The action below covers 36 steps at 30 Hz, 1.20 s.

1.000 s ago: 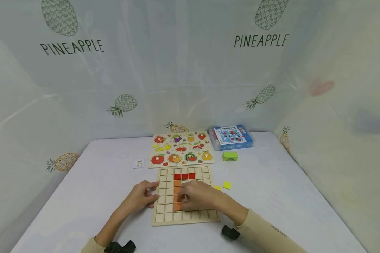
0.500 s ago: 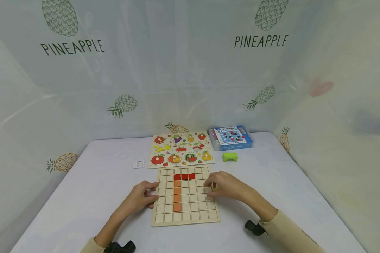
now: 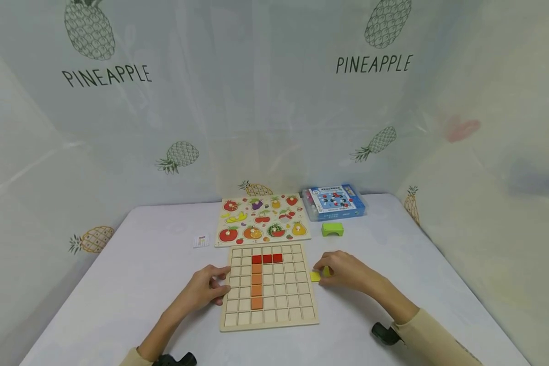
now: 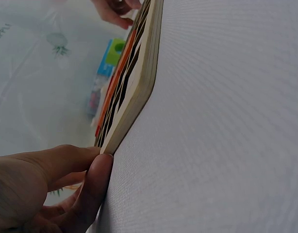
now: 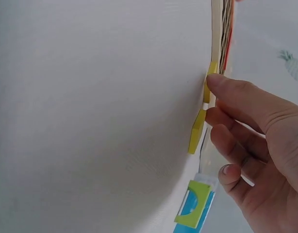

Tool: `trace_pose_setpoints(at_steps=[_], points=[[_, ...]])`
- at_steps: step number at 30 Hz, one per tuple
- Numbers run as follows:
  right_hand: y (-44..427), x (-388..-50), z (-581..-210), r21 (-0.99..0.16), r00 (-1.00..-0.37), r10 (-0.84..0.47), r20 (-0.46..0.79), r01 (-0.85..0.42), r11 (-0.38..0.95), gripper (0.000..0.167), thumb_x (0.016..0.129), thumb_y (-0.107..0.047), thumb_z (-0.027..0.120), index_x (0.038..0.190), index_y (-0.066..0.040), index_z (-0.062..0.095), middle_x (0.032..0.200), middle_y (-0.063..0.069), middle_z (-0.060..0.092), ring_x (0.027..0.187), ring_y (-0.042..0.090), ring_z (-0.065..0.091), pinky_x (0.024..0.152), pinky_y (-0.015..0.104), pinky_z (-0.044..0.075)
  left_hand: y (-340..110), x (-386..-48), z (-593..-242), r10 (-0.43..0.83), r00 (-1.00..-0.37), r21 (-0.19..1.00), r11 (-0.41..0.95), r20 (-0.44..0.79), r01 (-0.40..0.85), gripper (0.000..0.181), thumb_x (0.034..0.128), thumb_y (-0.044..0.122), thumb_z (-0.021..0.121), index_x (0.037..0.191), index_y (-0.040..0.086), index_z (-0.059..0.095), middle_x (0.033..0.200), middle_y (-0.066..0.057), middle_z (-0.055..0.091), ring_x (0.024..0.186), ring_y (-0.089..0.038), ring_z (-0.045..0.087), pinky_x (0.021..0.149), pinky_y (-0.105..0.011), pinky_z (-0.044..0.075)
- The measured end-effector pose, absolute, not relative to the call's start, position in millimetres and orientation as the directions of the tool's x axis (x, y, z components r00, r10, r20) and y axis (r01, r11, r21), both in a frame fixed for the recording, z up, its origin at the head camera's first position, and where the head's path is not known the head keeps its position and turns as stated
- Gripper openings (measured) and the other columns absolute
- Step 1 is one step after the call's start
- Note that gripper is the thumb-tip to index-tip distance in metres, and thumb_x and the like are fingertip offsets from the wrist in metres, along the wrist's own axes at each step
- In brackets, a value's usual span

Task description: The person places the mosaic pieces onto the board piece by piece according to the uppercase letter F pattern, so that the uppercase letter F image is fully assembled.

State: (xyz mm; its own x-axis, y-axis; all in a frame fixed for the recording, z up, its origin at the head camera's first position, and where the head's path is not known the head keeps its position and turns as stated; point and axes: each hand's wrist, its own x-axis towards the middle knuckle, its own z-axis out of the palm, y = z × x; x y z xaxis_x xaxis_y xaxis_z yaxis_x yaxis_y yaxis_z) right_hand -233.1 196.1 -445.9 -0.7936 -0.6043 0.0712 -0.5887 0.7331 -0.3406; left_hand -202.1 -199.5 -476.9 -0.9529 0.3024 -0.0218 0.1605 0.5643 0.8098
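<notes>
A wooden grid board [image 3: 297, 315] lies on the table, with a row of red tiles [image 3: 267, 259] and a column of orange tiles [image 3: 256, 291] on it. At its left edge my left hand [image 3: 204, 291] rests, thumb and index fingertip set apart against the rim; the left wrist view shows both touching the board's edge [image 4: 139, 94]. Right of the board, my right hand [image 3: 345, 269] has thumb and index finger about a yellow tile [image 3: 315, 276], the thumb touching it. A second yellow tile [image 5: 196, 132] lies just beyond, partly hidden by that hand in the head view.
Behind the grid stands a fruit puzzle board [image 3: 242, 243]. A blue box [image 3: 340, 213] lies at the back right, with a green arch block [image 3: 332, 229] in front. A small printed card [image 3: 201, 240] lies left of the puzzle. A pineapple-print sheet [image 3: 265, 101] hangs behind the table.
My right hand has moved from the orange column to the right, off the board, to the yellow tiles. The orange column shows uncovered. My left hand stays at the board's edge.
</notes>
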Motion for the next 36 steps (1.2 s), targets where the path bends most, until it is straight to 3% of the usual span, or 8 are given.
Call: trace_pose_setpoints(at_steps=[23, 36], points=[[193.7, -237.6, -447.7, -0.313, -0.755, -0.651, 0.084, -0.64, 0.702, 0.017, 0.08, -0.014, 0.079, 0.097, -0.014, 0.077, 0.093, -0.003, 0.072, 0.068, 0.001, 0.051, 0.06, 0.014, 0.047, -199.4, -201.5, -477.2, 0.311, -0.95, 0.817, 0.551, -0.014, 0.168, 0.054, 0.0845, 0.008, 0.075, 0.134, -0.004, 0.056, 0.103, -0.017, 0.056, 0.055, -0.013, 0.064, 0.05, -0.023, 0.055], [194.4, -237.6, -439.0, -0.324, -0.775, -0.628, 0.072, -0.614, 0.72, 0.018, 0.08, -0.015, 0.079, 0.098, -0.015, 0.077, 0.094, -0.005, 0.072, 0.067, 0.003, 0.053, 0.059, 0.015, 0.047, -198.1, -201.0, -475.4, 0.298, -0.954, 0.809, 0.565, -0.016, 0.163, 0.054, 0.0847, 0.008, 0.075, 0.134, -0.004, 0.057, 0.104, -0.017, 0.057, 0.056, -0.012, 0.063, 0.05, -0.022, 0.054]])
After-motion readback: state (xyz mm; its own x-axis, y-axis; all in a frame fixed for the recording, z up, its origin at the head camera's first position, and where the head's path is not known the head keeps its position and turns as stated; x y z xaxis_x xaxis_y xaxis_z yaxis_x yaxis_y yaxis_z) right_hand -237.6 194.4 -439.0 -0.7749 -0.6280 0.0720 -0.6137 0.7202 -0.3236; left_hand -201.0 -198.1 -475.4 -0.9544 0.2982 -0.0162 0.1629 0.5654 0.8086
